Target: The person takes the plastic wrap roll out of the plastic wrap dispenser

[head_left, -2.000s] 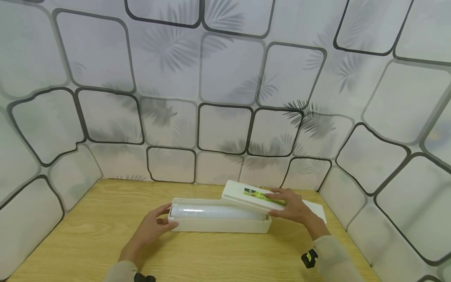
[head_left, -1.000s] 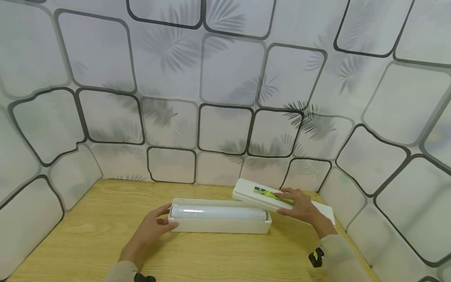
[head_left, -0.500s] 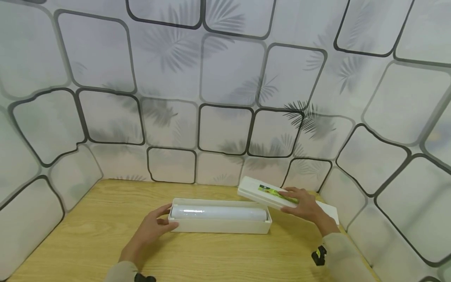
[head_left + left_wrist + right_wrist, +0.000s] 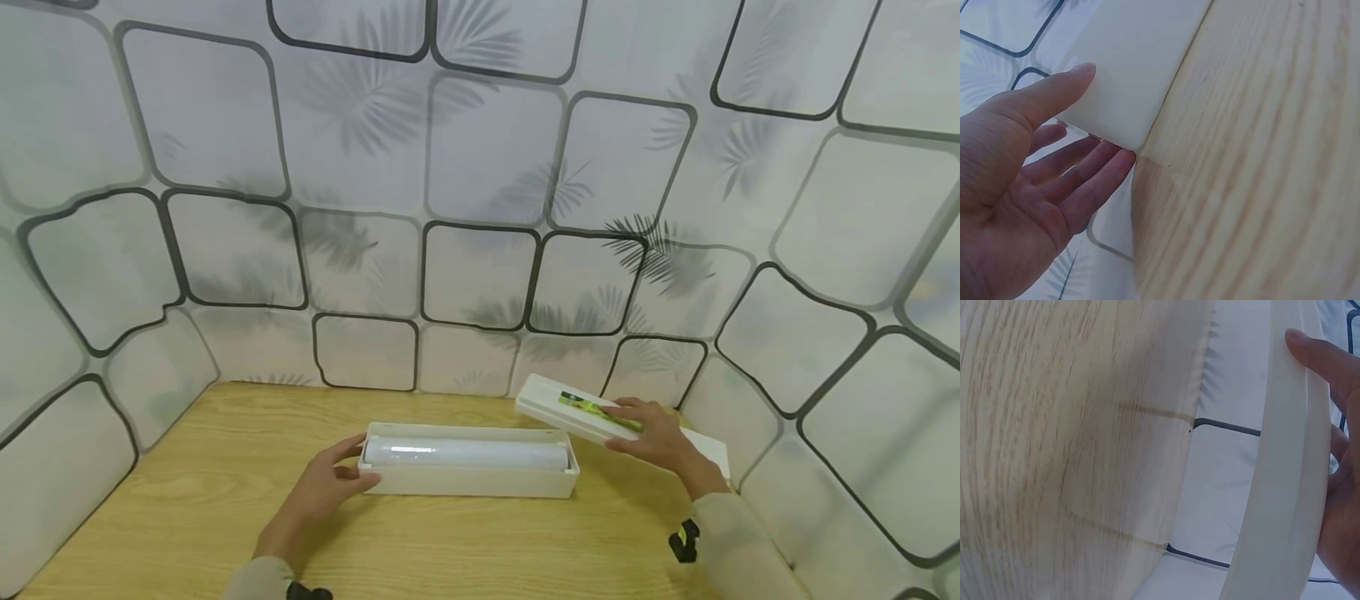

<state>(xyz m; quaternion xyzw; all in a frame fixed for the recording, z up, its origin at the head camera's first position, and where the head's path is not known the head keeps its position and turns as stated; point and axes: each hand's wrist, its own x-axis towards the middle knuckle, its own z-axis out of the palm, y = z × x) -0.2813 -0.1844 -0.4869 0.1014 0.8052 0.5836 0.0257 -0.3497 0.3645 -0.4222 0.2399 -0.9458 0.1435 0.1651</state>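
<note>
A long white cling film box (image 4: 472, 482) sits on the table with its top off, and a shiny roll of film (image 4: 480, 454) lies inside it. My left hand (image 4: 322, 483) holds the box's left end; in the left wrist view the thumb is on the front wall of the box (image 4: 1125, 69) and the fingers (image 4: 1094, 172) touch its end. Off to the right, my right hand (image 4: 654, 435) grips the white lid (image 4: 546, 403), which is tilted and bears a green picture label (image 4: 588, 408). The right wrist view shows the lid's edge (image 4: 1285, 456) raised over the table, with the thumb (image 4: 1316, 353) along it.
The wood-grain table (image 4: 420, 542) runs back to a patterned wall covering (image 4: 480, 275), which also closes in the left and right sides. The table's right edge lies close beside the right forearm. A small black device is strapped at each wrist.
My right hand has carried the lid to the right, from overlapping the box's right end to apart from it, uncovering the whole roll. The left hand and box have stayed in place.
</note>
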